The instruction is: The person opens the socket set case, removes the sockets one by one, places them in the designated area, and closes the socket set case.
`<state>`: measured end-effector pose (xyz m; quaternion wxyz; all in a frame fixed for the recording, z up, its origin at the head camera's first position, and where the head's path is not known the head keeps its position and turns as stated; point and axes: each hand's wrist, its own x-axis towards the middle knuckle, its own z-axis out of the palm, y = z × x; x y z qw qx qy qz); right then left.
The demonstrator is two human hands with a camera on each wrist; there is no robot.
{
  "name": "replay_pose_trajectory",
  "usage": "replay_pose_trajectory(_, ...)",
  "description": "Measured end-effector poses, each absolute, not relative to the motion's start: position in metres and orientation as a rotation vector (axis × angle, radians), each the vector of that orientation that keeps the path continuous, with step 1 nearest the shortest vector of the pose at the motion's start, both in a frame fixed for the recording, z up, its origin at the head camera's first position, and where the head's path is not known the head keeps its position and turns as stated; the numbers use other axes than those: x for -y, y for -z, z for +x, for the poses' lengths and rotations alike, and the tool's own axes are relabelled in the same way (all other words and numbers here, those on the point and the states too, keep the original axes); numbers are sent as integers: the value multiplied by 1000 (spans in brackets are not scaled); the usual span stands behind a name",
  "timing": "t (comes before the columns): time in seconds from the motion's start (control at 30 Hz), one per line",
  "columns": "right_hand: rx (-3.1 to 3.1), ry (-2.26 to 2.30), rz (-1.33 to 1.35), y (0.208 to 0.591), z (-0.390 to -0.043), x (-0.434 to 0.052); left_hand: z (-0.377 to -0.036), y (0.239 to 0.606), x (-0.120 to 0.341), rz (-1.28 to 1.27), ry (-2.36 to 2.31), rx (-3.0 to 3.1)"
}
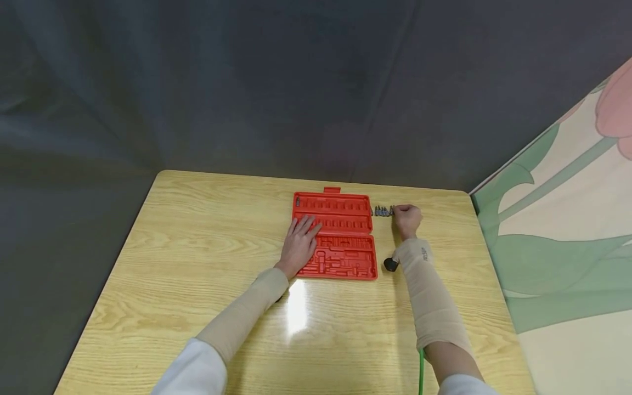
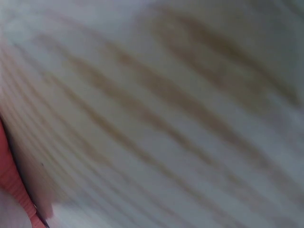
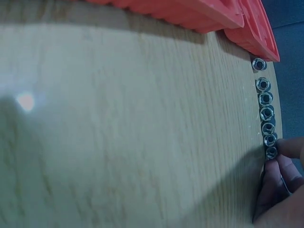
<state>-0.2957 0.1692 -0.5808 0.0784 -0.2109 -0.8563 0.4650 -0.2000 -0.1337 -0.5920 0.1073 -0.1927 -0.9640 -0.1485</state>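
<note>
Seven small silver metal sockets stand in one row on the pale wooden table, just right of the open red plastic tool case. Nearest, the right hand curls its fingertips round the socket at the near end of that row, pinching it; the other six run away from the grip toward the case's corner. One small black object lies beside the right forearm. One left hand rests flat with fingers straight on the case's left part.
</note>
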Motion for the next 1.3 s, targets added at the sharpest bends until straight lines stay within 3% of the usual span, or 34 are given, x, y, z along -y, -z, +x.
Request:
replay_pose_trajectory(0.8,2454,-1537,-722,581,-296,-169,-200,586,134,-573,457,2854)
replay_pose_trajectory(0.97,2408,-1545,-615,570,-306,-136,-201,587,136,-536,427,2859)
replay_pose_trajectory(1.3,2704,-1687,-76,540,-311,-16,-205,590,132,-554,329,2870)
